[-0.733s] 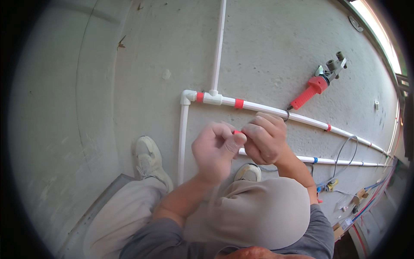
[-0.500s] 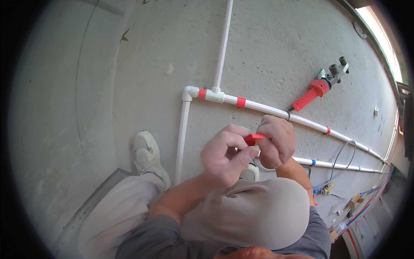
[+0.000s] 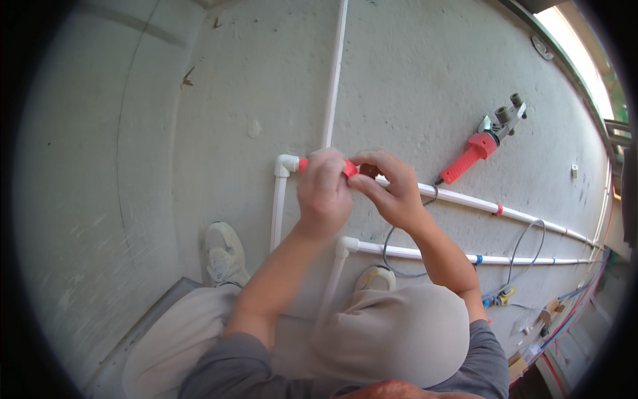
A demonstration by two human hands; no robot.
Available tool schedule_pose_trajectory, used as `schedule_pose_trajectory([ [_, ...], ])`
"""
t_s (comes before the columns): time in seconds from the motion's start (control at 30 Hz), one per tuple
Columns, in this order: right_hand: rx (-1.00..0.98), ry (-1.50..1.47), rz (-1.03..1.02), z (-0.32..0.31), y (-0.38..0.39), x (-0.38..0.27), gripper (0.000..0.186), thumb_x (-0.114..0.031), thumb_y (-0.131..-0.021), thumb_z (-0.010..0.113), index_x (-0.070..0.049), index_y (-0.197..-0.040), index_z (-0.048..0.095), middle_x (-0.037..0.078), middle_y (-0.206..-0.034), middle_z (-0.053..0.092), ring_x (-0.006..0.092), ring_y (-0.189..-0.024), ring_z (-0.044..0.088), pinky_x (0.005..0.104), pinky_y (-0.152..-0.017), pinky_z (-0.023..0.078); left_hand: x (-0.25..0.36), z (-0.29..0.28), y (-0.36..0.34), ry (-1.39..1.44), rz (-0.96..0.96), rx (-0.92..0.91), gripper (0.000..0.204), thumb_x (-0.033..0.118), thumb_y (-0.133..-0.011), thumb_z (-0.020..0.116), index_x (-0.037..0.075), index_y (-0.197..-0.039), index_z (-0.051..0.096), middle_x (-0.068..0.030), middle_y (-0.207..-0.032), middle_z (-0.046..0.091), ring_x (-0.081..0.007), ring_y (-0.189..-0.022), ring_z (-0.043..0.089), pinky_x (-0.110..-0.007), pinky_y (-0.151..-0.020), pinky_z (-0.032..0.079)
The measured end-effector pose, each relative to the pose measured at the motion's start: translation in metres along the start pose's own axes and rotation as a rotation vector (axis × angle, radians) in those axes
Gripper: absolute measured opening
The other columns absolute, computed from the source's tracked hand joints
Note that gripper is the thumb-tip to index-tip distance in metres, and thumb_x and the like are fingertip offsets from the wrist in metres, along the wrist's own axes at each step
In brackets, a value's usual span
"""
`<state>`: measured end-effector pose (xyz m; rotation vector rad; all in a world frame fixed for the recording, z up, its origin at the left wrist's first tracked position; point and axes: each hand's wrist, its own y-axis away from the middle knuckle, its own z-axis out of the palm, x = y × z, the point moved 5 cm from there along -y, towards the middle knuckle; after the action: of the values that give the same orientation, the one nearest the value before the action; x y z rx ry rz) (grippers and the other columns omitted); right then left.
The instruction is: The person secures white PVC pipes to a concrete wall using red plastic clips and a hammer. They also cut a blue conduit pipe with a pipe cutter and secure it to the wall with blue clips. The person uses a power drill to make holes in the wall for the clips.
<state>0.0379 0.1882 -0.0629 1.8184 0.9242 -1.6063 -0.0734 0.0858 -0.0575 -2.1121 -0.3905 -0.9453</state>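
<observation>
Centrally, our left hand [image 3: 324, 191] and right hand [image 3: 393, 186] nearly meet over a white pipe [image 3: 458, 197], both pinching a short red strip [image 3: 350, 169] between them. Its long axis slants down rightward, from left fingers to right thumb; we cannot tell whether it touches the pipe. Around us spreads pitted grey concrete [image 3: 399, 80], bearing a red-handled tool [image 3: 480, 146]; a bright opening [image 3: 578, 56] lies upper right.

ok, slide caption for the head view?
Left hand and right hand holding a red strip over a white pipe, near a red-handled tool.
</observation>
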Motion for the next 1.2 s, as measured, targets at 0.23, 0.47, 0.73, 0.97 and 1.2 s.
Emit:
schedule_pose_trajectory([
  [0.23, 0.074, 0.379, -0.081, -0.008, -0.048, 0.013, 0.023, 0.002, -0.091, 0.072, 0.003, -0.114, 0.07, 0.015, -0.098, 0.075, 0.0229, -0.085, 0.074, 0.0341, -0.076, 0.057, -0.03, 0.027, -0.046, -0.044, 0.054, -0.222, 0.027, -0.018, -0.08, 0.062, -0.003, -0.102, 0.063, -0.0179, -0.109, 0.069, -0.0316, -0.091, 0.07, -0.041, -0.078, 0.059],
  [0.47, 0.281, 0.277, 0.102, -0.044, -0.045, 0.062, 0.023, -0.001, -0.095, 0.066, 0.005, -0.117, 0.069, 0.017, -0.1, 0.076, 0.0247, -0.088, 0.076, 0.0337, -0.081, 0.058, -0.163, 0.103, -0.185, -0.329, -0.398, -0.503, 0.04, 0.031, -0.081, 0.087, 0.0, -0.102, 0.073, -0.0163, -0.089, 0.075, -0.0317, -0.085, 0.072, -0.04, -0.076, 0.056],
  [0.73, 0.273, 0.089, 0.25, -0.038, -0.012, 0.099, 0.023, -0.004, -0.094, 0.066, 0.005, -0.115, 0.069, 0.019, -0.101, 0.075, 0.0291, -0.088, 0.074, 0.0371, -0.081, 0.058, -0.246, 0.177, -0.261, -0.324, -0.572, -0.519, 0.025, 0.011, -0.08, 0.085, -0.002, -0.097, 0.073, -0.014, -0.087, 0.075, -0.0219, -0.072, 0.07, -0.036, -0.063, 0.056],
  [0.97, 0.197, 0.139, 0.311, -0.051, -0.018, 0.099, 0.025, -0.004, -0.097, 0.064, 0.005, -0.12, 0.067, 0.016, -0.103, 0.075, 0.0238, -0.093, 0.074, 0.0357, -0.086, 0.057, -0.258, 0.184, -0.262, -0.12, -0.598, -0.632, 0.08, -0.003, -0.078, 0.077, 0.018, -0.153, 0.058, -0.0066, -0.084, 0.069, -0.0174, -0.066, 0.061, -0.031, -0.062, 0.055],
  [1.2, 0.273, 0.077, 0.41, -0.07, -0.052, 0.113, 0.031, -0.006, -0.099, 0.065, 0.003, -0.128, 0.067, 0.019, -0.11, 0.076, 0.0267, -0.093, 0.074, 0.0363, -0.088, 0.057, -0.252, 0.189, -0.274, -0.312, -0.366, -0.726, 0.083, 0.011, -0.072, 0.08, 0.011, -0.152, 0.056, -0.0201, -0.119, 0.075, -0.0298, -0.107, 0.072, -0.038, -0.096, 0.055],
])
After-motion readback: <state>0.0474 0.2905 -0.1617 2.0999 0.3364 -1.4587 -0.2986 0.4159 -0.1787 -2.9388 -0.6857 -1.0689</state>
